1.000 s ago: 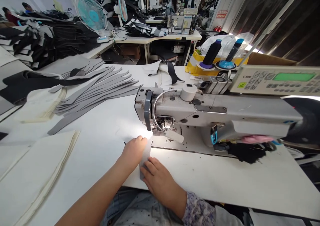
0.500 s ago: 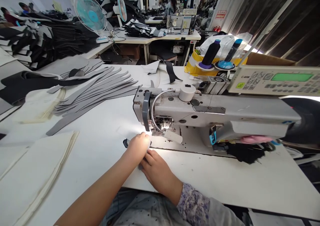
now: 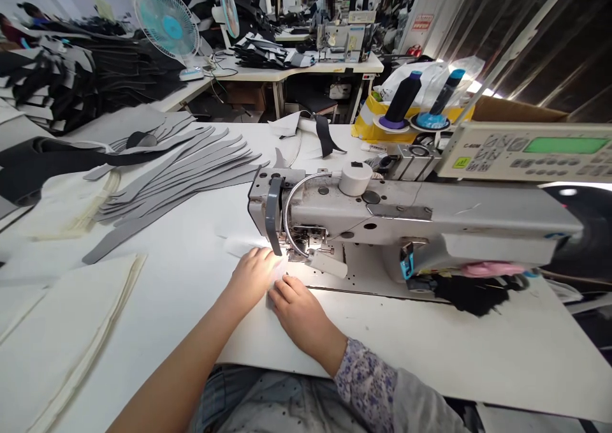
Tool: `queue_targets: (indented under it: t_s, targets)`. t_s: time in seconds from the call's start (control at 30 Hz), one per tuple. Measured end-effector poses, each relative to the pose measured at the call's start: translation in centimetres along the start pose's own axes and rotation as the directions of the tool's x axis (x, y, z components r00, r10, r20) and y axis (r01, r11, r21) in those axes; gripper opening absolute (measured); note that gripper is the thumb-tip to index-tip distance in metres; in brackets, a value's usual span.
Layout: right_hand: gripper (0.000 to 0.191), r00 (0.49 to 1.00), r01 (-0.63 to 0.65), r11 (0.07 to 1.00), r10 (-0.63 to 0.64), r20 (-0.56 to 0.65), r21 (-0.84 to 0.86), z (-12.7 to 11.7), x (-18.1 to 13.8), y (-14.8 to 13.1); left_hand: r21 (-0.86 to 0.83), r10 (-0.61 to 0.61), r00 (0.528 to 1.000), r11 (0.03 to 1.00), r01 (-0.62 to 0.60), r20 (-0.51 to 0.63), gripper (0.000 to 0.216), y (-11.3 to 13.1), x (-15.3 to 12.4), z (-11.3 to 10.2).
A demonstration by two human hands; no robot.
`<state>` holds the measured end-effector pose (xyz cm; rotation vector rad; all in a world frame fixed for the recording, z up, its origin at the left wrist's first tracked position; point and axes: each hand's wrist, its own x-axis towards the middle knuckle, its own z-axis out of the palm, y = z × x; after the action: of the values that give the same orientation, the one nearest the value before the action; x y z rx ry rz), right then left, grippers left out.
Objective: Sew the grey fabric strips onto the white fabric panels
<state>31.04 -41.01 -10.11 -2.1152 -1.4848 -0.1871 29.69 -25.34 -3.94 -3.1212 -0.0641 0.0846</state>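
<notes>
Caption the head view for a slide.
Bare left hand and bare right hand on a flat pale-grey piece beside a grey metal sewing machine.

A pale grey piece of material (image 3: 278, 271) lies at the near left end of the sewing machine (image 3: 401, 229), brightly lit and mostly covered, its full outline hidden. The machine is grey and scuffed, its long arm running left to right, its stitching end just beyond the piece.

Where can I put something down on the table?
Bare table shows between the sewing machine and right sleeve, and between cream cloth and left arm. Crowded: back left, with grey strips, and the machine's lit end, with left hand and right hand.
</notes>
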Motion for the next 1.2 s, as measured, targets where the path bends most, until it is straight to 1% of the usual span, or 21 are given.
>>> queue_targets:
  t_s: [0.07, 0.13, 0.2, 0.3, 0.4, 0.53, 0.6, 0.67, 0.7, 0.77, 0.83, 0.9, 1.03, 1.2]
  targets:
    - [0.024, 1.0, -0.005, 1.0, 0.005, -0.002, -0.001, 0.5, -0.2, 0.2, -0.033, 0.045, 0.999, 0.998, -0.046, -0.026, 0.027, -1.3, -0.7, 0.4]
    - [0.021, 1.0, -0.006, 1.0, 0.006, -0.013, -0.001, 1.0, -0.4, 0.4, -0.049, 0.095, 0.994, 0.994, -0.098, -0.053, 0.029, -1.8, -1.2, 0.7]
    - [0.019, 1.0, 0.006, 1.0, -0.007, -0.029, -0.014, 1.4, -0.4, 0.6, -0.033, 0.121, 0.99, 0.992, -0.123, -0.069, 0.029, -1.7, -1.3, 0.8]
    - [0.017, 0.999, 0.021, 0.999, -0.022, -0.05, -0.027, 1.5, 0.0, 1.0, -0.013, 0.116, 0.993, 0.993, -0.117, -0.033, 0.026, -1.0, -1.0, 0.8]
    - [0.016, 0.998, 0.0, 1.0, 0.0, -0.058, -0.009, 1.1, 0.5, 1.3, -0.028, 0.082, 0.997, 0.996, -0.082, -0.009, 0.022, -0.5, -0.4, 0.8]
    - [0.015, 0.998, -0.068, 0.998, 0.068, -0.006, -0.011, 0.9, 0.7, 1.3, -0.039, 0.034, 0.999, 0.999, -0.034, 0.006, 0.021, -0.4, 0.2, 0.5]
    - [0.018, 0.998, -0.069, 0.997, 0.069, 0.01, -0.025, 1.0, 0.8, 1.3, -0.068, 0.022, 1.0, 0.997, -0.023, -0.014, 0.02, -0.5, 0.2, 0.5]
    - [0.023, 0.999, -0.043, 0.999, 0.043, 0.01, -0.03, 1.1, 0.8, 1.4, -0.121, -0.004, 0.999, 0.993, -0.003, -0.053, 0.019, -0.5, 0.3, 0.7]
    - [0.026, 0.999, -0.032, 0.999, 0.032, 0.005, -0.031, 1.2, 0.9, 1.4, -0.141, -0.035, 0.997, 0.99, 0.025, -0.072, 0.019, -0.5, 0.5, 0.9]
    - [0.028, 1.0, -0.02, 0.999, 0.02, -0.014, -0.033, 1.2, 0.9, 1.6, -0.143, -0.133, 0.986, 0.983, 0.118, -0.102, 0.018, -0.4, 1.0, 1.6]
    - [0.026, 0.999, -0.025, 0.999, 0.023, -0.037, -0.035, 1.3, 0.9, 1.7, -0.095, -0.24, 0.963, 0.969, 0.229, -0.123, 0.018, -0.1, 1.7, 2.4]
    - [0.025, 0.998, -0.037, 0.999, 0.035, -0.055, -0.037, 1.3, 0.7, 1.8, -0.043, -0.288, 0.95, 0.957, 0.285, -0.116, 0.018, 0.1, 2.5, 3.0]
    - [0.028, 0.993, -0.079, 0.996, 0.074, -0.096, -0.05, 1.3, 0.3, 1.9, -0.012, -0.263, 0.964, 0.965, 0.263, -0.039, 0.02, -0.1, 3.9, 3.6]
    - [0.023, 0.992, -0.106, 0.992, 0.101, -0.076, -0.065, 1.1, 0.3, 1.8, -0.075, -0.244, 0.969, 0.968, 0.24, -0.044, 0.021, -1.3, 5.4, 4.6]
